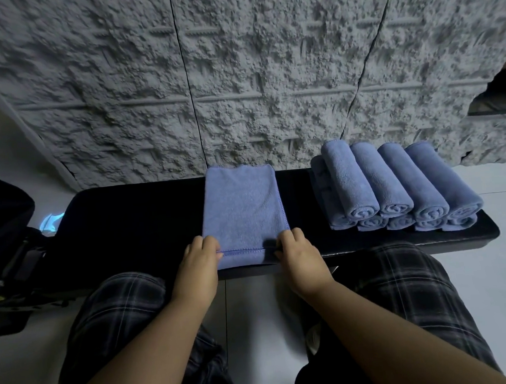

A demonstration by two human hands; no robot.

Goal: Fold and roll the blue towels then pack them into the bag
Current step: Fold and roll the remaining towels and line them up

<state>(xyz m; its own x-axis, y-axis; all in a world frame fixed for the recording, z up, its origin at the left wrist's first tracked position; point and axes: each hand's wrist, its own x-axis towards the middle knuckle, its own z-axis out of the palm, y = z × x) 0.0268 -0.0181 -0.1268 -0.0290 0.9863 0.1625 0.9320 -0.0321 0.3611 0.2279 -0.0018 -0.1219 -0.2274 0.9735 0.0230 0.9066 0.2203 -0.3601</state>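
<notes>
Both hands, left hand (200,255) and right hand (295,246), pinch the folded towel's (242,206) near corners mid-frame; soft, floppy stuff, so grab edges and roll tight.

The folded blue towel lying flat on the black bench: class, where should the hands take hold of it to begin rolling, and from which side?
Grip the folded blue towel along its near stitched hem, one hand at each near corner, coming from the person's side. It lies flat with its length running away toward the wall, so that edge can roll forward. The left hand and right hand already pinch there.
</notes>
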